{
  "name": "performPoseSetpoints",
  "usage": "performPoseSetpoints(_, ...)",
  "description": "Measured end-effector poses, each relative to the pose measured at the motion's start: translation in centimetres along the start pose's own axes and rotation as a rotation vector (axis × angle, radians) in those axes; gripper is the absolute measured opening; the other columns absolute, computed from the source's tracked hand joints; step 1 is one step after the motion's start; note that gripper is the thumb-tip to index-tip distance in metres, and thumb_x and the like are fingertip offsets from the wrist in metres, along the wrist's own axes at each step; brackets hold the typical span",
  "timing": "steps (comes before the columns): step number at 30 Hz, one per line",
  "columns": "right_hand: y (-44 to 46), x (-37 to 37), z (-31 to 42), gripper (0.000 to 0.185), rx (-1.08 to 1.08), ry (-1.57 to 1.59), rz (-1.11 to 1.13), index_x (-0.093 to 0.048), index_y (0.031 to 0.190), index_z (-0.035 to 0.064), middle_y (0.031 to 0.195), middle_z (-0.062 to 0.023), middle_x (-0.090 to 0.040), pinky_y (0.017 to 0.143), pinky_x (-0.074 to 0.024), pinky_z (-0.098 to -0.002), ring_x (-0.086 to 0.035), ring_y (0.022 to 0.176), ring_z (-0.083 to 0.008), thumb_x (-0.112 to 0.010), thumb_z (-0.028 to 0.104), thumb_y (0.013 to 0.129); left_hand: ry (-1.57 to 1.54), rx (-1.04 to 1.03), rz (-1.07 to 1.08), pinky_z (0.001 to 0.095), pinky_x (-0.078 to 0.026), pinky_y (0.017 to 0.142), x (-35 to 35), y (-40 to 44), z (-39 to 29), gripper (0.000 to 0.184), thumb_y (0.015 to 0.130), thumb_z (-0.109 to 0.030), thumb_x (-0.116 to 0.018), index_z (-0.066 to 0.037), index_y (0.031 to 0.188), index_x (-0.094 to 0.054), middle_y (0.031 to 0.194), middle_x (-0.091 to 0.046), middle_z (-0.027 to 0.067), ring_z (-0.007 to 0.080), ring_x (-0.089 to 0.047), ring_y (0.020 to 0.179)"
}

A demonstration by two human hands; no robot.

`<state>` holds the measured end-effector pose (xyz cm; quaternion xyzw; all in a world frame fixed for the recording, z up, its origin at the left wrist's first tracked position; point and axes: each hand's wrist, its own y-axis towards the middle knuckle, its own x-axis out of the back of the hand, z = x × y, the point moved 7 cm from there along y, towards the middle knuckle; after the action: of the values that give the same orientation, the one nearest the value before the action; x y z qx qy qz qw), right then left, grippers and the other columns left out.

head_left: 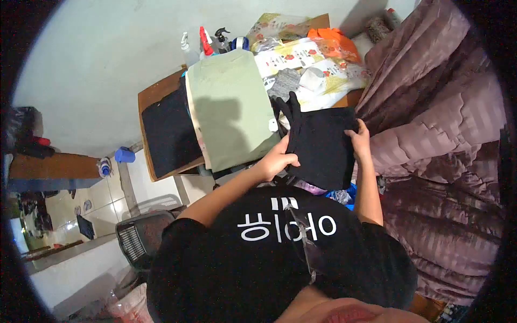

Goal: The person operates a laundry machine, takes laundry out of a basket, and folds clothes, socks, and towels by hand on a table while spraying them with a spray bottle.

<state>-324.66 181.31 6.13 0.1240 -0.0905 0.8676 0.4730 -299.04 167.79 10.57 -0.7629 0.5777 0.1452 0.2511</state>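
A folded black cloth [322, 144] with dark strap-like loops at its upper left corner hangs between my two hands, in front of my chest. My left hand [281, 160] grips its left edge, thumb on the near face. On the opposite edge, near the top, my right hand [359, 135] pinches it with the thumb in front; the other fingers are partly hidden behind. Just left of the cloth lies a light green fabric piece [231, 81] on the table, with a shadow across it. A black folded fabric [171, 132] rests further left.
Spray bottles [205, 42] stand at the back by the wall. Patterned plastic packaging [291, 56], a grey cloth [285, 83] and an orange item [336, 43] lie behind the cloth. Mauve striped bedding or curtain [431, 129] fills the right side. A dark chair [142, 242] stands at lower left.
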Motion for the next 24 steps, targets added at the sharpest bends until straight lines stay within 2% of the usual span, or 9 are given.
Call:
performPoseSetpoints(3, 3.3, -1.3, -4.4, 0.046, -0.048, 0.159, 0.094, -0.049, 0.113, -0.0058, 0.096, -0.0114, -0.061, 0.075, -0.0465, -0.0267, -0.059, 0.083, -0.0168, -0.059, -0.005, 0.068, -0.073, 0.004, -0.040, 0.0273, -0.041, 0.086, 0.3, 1.5, -0.1, 0.081, 0.066, 0.006, -0.049, -0.010, 0.141, -0.022, 0.118, -0.049, 0.0052, 0.0155, -0.050, 0.102)
performPoseSetpoints(5, 4.7, -1.8, -3.9, 0.044, -0.047, 0.192, 0.113, -0.049, 0.112, -0.0052, 0.093, -0.0107, -0.061, 0.072, -0.0475, -0.0268, -0.059, 0.079, -0.0168, -0.059, -0.004, 0.069, -0.074, -0.029, -0.052, 0.0271, -0.042, 0.084, -0.5, 2.2, -2.2, 0.084, 0.067, 0.005, -0.050, -0.011, 0.143, -0.019, 0.117, -0.050, 0.0052, 0.0144, -0.051, 0.099)
performPoseSetpoints(9, 6.5, -3.9, -1.4, 0.039, -0.193, 0.388, 0.208, -0.050, 0.109, -0.0031, 0.088, -0.0089, -0.060, 0.066, -0.0475, -0.0267, -0.059, 0.071, -0.0174, -0.057, -0.002, 0.071, -0.013, -0.153, -0.138, 0.0297, -0.039, 0.090, -0.4, 3.2, -5.1, 0.079, 0.063, 0.000, -0.051, -0.007, 0.138, -0.027, 0.119, -0.050, 0.0067, 0.0176, -0.049, 0.105)
performPoseSetpoints(12, 8.4, -6.9, -3.2, 0.039, -0.380, 0.326, 0.451, -0.051, 0.110, -0.0008, 0.087, -0.0095, -0.060, 0.064, -0.0476, -0.0294, -0.058, 0.071, -0.0182, -0.059, 0.002, 0.073, -0.135, -0.119, -0.251, 0.0311, -0.040, 0.091, 0.0, 3.0, -7.3, 0.075, 0.063, 0.000, -0.051, -0.005, 0.136, -0.030, 0.118, -0.050, 0.0083, 0.0194, -0.051, 0.105)
performPoseSetpoints(15, 9.2, -8.5, -2.0, 0.041, -0.560, -0.073, 0.434, -0.051, 0.112, 0.0012, 0.088, -0.0111, -0.060, 0.068, -0.0483, -0.0341, -0.060, 0.075, -0.0210, -0.063, 0.010, 0.074, -0.156, -0.158, -0.290, 0.0311, -0.040, 0.090, 0.5, 3.7, -8.6, 0.074, 0.064, 0.002, -0.049, -0.005, 0.135, -0.031, 0.117, -0.050, 0.0084, 0.0192, -0.051, 0.104)
performPoseSetpoints(16, 13.8, -9.6, -6.4, 0.046, -0.254, -0.179, 0.333, -0.051, 0.113, 0.0023, 0.091, -0.0139, -0.060, 0.075, -0.0479, -0.0375, -0.061, 0.081, -0.0248, -0.067, 0.018, 0.073, -0.151, -0.158, -0.294, 0.0301, -0.041, 0.089, 0.3, 3.8, -9.3, 0.075, 0.064, 0.003, -0.049, -0.005, 0.136, -0.030, 0.118, -0.049, 0.0079, 0.0183, -0.050, 0.104)
performPoseSetpoints(18, 18.2, -10.7, -5.6, 0.060, 0.043, -0.492, 0.110, -0.050, 0.116, 0.0011, 0.103, -0.0199, -0.058, 0.082, -0.0455, -0.0378, -0.057, 0.095, -0.0321, -0.073, 0.028, 0.068, -0.138, -0.164, -0.300, 0.0290, -0.041, 0.088, 0.3, 4.1, -9.7, 0.076, 0.064, 0.005, -0.049, -0.006, 0.136, -0.028, 0.118, -0.049, 0.0075, 0.0174, -0.050, 0.103)
performPoseSetpoints(21, 23.7, -12.5, -6.1, 0.067, 0.119, -0.584, -0.116, -0.048, 0.118, 0.0006, 0.107, -0.0195, -0.057, 0.090, -0.0411, -0.0412, -0.054, 0.101, -0.0347, -0.074, 0.032, 0.065, -0.124, -0.157, -0.313, 0.0283, -0.041, 0.088, 0.4, 4.1, -9.7, 0.079, 0.063, 0.005, -0.048, -0.005, 0.138, -0.026, 0.118, -0.049, 0.0078, 0.0170, -0.050, 0.103)
performPoseSetpoints(24, 24.3, -13.8, -5.6, 0.072, 0.004, -0.744, -0.251, -0.047, 0.120, -0.0001, 0.115, -0.0190, -0.055, 0.095, -0.0361, -0.0447, -0.050, 0.108, -0.0358, -0.075, 0.035, 0.063, -0.132, -0.098, -0.322, 0.0273, -0.041, 0.087, 0.1, 3.5, -9.7, 0.082, 0.062, 0.005, -0.047, -0.005, 0.139, -0.023, 0.119, -0.048, 0.0079, 0.0161, -0.050, 0.103)
